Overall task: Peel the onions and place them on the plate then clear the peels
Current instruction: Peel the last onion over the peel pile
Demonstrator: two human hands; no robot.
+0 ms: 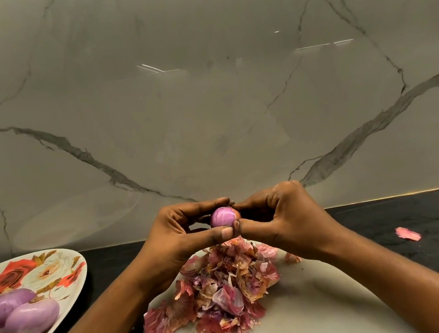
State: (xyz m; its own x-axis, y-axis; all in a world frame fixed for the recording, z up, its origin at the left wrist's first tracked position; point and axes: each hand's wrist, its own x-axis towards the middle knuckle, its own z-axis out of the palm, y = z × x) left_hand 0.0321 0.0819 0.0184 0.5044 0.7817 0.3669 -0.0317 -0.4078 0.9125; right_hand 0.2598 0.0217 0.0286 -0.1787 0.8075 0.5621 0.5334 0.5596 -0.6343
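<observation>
peel heap (220,294) on board (319,308), left hand (183,237) and right hand (286,219) clamped round onion (221,216), plate (81,268) at left edge

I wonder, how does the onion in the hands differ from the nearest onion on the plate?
The held onion is small and round; the plate onion looks bigger and elongated. The held onion is pinched between left hand and right hand; the plate onion lies on the plate. Both look purple.

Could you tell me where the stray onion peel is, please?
In the head view, the stray peel lies alone on the dark counter, right of the right hand.
</observation>
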